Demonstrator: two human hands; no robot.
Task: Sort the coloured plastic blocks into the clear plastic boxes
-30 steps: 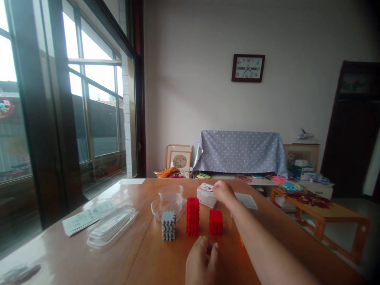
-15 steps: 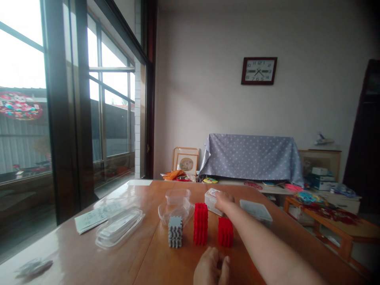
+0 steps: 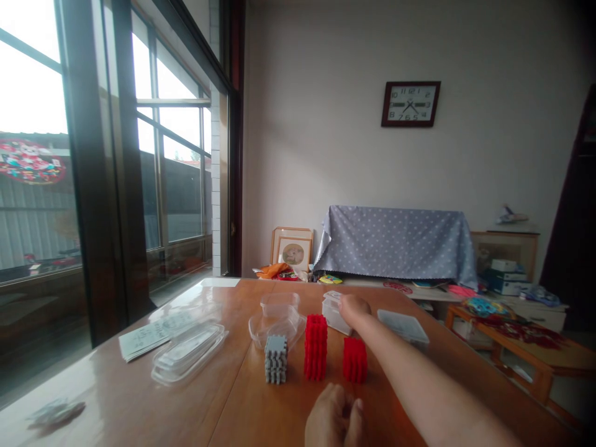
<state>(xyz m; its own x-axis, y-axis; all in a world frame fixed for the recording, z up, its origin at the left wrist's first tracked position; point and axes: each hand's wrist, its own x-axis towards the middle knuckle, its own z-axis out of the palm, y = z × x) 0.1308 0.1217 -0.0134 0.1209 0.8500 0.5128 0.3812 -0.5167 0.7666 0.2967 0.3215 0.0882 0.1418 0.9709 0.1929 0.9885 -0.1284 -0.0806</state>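
Note:
Stretched across the table, my right hand has its fingers closed at the top of a small white box. A thin top piece of the box looks slightly raised, but my fingers hide part of it. In the near foreground, my left hand rests on the table, loosely curled, with nothing visible in it. Between my hands stand a tall stack of red interlocking pieces and a shorter red stack. Left of them is a stack of grey interlocking pieces.
Clear plastic tubs sit behind the grey stack. Clear lids and papers with writing lie at left, near a small plastic bag. A lidded clear box stands right of my right arm. A wooden bench is beyond.
My right hand has shifted slightly at the white box, and the box's top piece now looks tilted up. My left hand and the stacks keep their places; the view has tilted slightly.

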